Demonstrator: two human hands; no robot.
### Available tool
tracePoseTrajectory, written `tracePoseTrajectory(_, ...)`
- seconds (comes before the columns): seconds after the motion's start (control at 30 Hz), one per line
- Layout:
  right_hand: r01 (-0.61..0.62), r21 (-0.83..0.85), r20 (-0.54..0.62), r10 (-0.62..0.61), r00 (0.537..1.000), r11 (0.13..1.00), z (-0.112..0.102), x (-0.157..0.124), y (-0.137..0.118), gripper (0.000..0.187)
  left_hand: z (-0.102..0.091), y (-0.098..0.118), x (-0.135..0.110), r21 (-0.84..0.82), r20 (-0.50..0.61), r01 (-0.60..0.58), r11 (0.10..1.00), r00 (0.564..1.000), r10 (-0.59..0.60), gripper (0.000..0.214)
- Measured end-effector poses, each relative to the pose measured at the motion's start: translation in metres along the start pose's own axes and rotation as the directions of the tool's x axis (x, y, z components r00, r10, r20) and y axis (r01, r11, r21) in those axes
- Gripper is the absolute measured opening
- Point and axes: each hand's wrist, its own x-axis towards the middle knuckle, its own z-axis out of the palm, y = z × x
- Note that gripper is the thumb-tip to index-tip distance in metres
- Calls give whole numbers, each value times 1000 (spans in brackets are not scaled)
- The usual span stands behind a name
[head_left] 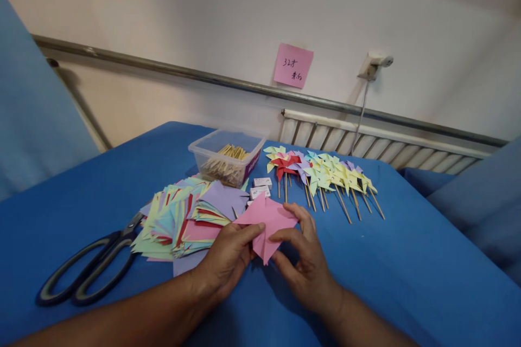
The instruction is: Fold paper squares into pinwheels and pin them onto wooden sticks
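Observation:
A pink paper square (277,218), with slits running in from its corners, is held up between both hands over the blue table. My left hand (230,252) pinches it near the middle, thumb on top and fingers beneath. At its right side, my right hand (305,255) grips the edge between thumb and fingers. Just left of the paper lies a loose pile of coloured paper squares (179,217) in green, yellow, red, purple and pink. Two small white boxes (259,192) sit right behind the pink paper, which partly hides them.
Large dark-handled scissors (97,260) lie at the left. A clear plastic tub (203,149) of wooden sticks (230,162) stands behind the pile. Several finished paper pinwheels (325,171) on sticks rest at the back right. A pink note (293,65) is on the wall above a radiator (325,133).

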Motion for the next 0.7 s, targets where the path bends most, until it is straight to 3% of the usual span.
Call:
tracePoseTrajectory(0.17,-38,68,-57,42,998,997,-3,3,4,6,0,-3,1,34,-6,38,999,999,-38,17)
tracePoseTrajectory(0.47,-191,159,-52,202,978,969,2,3,9,6,-4,-10,4,132,-3,14,991,1000,-14,19)
tracePoseTrajectory(0.7,-264,198,-59,280,958,944,2,4,13,8,-1,-9,3,115,23,-1,993,1000,-2,33)
